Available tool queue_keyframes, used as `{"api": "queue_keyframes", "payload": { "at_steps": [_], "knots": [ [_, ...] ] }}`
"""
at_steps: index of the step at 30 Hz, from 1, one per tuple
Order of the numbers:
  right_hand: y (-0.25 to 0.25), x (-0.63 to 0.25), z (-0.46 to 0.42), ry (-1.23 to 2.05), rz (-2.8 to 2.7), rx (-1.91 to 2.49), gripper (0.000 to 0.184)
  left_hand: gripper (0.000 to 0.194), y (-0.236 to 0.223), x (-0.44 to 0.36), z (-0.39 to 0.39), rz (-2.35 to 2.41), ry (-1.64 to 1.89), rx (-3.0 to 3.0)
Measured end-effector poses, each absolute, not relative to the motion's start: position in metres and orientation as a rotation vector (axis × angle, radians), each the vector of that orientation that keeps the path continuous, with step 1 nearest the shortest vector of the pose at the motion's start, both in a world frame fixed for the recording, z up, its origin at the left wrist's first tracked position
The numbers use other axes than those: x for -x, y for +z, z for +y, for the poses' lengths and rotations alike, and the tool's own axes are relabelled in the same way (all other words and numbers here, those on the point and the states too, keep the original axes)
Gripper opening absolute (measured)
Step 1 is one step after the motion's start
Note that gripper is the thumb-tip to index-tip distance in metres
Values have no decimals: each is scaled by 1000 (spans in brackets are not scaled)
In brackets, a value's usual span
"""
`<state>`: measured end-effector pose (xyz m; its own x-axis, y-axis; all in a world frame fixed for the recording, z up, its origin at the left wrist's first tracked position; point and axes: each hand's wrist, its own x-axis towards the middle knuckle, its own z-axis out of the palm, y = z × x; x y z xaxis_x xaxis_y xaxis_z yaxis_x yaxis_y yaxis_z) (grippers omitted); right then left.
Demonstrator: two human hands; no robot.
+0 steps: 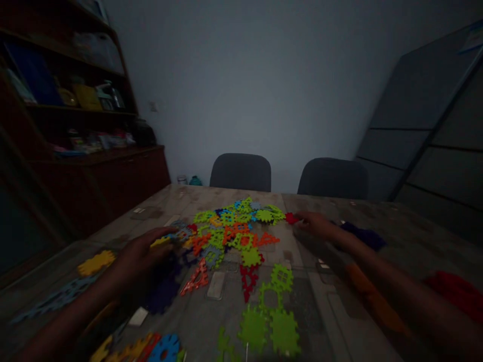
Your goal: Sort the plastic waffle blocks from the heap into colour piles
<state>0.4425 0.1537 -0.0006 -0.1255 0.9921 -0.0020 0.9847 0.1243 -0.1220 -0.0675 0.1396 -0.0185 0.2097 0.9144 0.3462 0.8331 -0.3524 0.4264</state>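
My right hand [315,224] reaches over the far right of the pile, its fingers closed on the edge of a small red toothed building piece [291,218]. At the pile's left side is my left hand [145,247], fingers curled around a yellow toothed piece [161,242]; the hand partly covers it. Grey-blue pieces [184,233] lie just beyond its fingertips, and dark purple pieces [164,286] lie below it. Between my hands spreads a heap of interlocking plastic pieces, with lime green [250,257], orange [266,238] and dark red [248,281] ones at its near edge.
Joined green squares [284,331] lie near the front of the table [313,281]. Blue [165,349] and yellow [96,263] pieces are on the left. Dark purple [364,236], orange [377,296] and red [455,291] piles flank my right arm. Two chairs [240,172] stand behind the table.
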Motion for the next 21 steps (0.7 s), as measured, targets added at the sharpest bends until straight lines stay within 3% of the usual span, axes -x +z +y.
{"api": "queue_keyframes", "payload": {
  "at_steps": [4, 10, 21],
  "knots": [
    [-12, -410, 181, 127, -2195, 1992, 37, 68, -23, 86, 152, 1785, 825, -2307],
    [-24, -393, 209, 120, -2095, 2060, 39, 78, -28, 101, 153, 2025, 715, -2236],
    [-44, -350, 152, 266, -2286, 1863, 63, 65, -29, 55, 119, 1581, 513, -2348]
  ]
}}
